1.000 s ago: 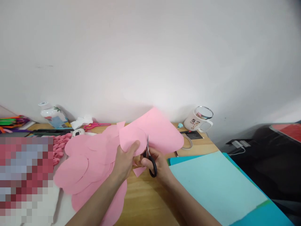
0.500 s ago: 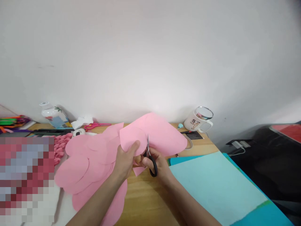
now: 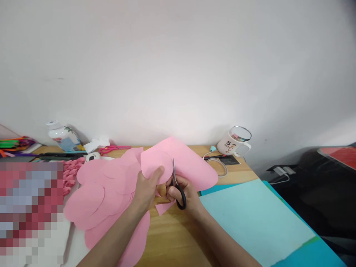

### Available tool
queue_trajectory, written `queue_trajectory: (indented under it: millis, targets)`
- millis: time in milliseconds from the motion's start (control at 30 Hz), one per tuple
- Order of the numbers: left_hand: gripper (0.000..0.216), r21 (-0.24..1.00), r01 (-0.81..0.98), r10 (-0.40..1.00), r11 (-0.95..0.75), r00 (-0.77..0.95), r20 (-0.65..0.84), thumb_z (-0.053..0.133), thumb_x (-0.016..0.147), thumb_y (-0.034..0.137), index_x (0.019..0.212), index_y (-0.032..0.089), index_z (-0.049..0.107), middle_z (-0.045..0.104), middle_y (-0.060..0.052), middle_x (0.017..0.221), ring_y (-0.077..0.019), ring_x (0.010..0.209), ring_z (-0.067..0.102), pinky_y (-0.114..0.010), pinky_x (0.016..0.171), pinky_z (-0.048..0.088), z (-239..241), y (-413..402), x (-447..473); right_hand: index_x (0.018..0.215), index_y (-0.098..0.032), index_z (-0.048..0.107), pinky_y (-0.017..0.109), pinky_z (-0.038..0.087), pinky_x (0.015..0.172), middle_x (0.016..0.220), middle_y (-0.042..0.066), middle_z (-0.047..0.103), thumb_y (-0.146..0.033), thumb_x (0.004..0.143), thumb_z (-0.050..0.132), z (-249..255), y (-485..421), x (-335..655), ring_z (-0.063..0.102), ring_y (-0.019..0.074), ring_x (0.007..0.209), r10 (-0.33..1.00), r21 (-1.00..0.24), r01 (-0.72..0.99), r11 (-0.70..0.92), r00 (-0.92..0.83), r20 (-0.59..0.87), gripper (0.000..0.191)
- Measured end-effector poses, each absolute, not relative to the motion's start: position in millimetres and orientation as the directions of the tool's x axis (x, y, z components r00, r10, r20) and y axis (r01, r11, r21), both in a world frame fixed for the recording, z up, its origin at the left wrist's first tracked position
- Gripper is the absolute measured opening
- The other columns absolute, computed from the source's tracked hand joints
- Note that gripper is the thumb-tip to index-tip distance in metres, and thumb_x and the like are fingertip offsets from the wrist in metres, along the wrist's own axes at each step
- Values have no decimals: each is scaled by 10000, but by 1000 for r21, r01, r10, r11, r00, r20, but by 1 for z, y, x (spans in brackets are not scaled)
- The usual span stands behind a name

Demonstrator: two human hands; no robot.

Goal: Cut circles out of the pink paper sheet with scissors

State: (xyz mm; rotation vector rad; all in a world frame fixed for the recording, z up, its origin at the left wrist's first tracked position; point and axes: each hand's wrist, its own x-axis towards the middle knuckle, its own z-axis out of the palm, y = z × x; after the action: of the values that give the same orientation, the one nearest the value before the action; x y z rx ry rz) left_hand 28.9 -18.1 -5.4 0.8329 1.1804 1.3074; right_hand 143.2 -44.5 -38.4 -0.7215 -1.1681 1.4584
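My left hand [image 3: 147, 187] pinches a pink paper sheet [image 3: 191, 163] by a rounded, partly cut lobe, holding it tilted above the wooden table [image 3: 178, 233]. My right hand [image 3: 185, 193] grips black-handled scissors [image 3: 178, 189], with the blades pointing up into the pink sheet beside my left thumb. A small pink offcut [image 3: 164, 207] hangs just below my hands. To the left, several cut pink petal shapes [image 3: 97, 196] lie overlapping on the table.
Light blue and teal paper sheets [image 3: 256, 218] lie at the right. At the back stand a white mug [image 3: 233, 142], a white cable [image 3: 218, 165], a white bottle [image 3: 62, 135], pink scissors [image 3: 112, 149] and coloured pens [image 3: 15, 142]. A dark bag [image 3: 317, 185] sits off the table's right edge.
The pink sheet has turned and dropped a little in my left hand, uncovering the white cable behind it. The scissors have stayed at the cut edge.
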Motion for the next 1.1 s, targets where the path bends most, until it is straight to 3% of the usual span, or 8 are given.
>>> queue_trajectory:
  millis: [500,700,900,1100]
  targets:
    - [291,963,-245,974,112,-167,-156,761,558,309,734,111,641,683,-62,695,-180,612,616,-257,535,473,-8,-15,25,609,-175,497,235,307,462,463,-58,425,-286,712,598,-38,-45,145,403,92,441,977,-960,-278,40,-189,96,182]
    - [216,997,12,989,79,-125,-77,738,584,318,588,135,623,595,11,514,-124,452,517,-212,398,398,-4,-20,27,547,-182,466,235,309,458,476,-36,462,-300,710,590,-34,-46,143,403,100,458,984,-969,-241,57,-150,96,235]
    - [210,1000,10,1000,25,11,-25,708,638,315,741,133,685,688,-52,695,-211,680,634,-266,574,497,2,-17,19,662,-173,508,230,282,485,551,-44,443,-385,630,712,-30,-44,149,357,94,503,978,-964,-264,44,-184,95,296]
    - [188,997,34,994,65,83,-68,681,677,318,753,147,680,686,-51,711,-210,682,637,-272,580,510,4,-17,18,707,-171,503,244,282,526,633,-30,444,-396,571,771,-33,-43,153,363,109,563,966,-965,-261,33,-239,98,376]
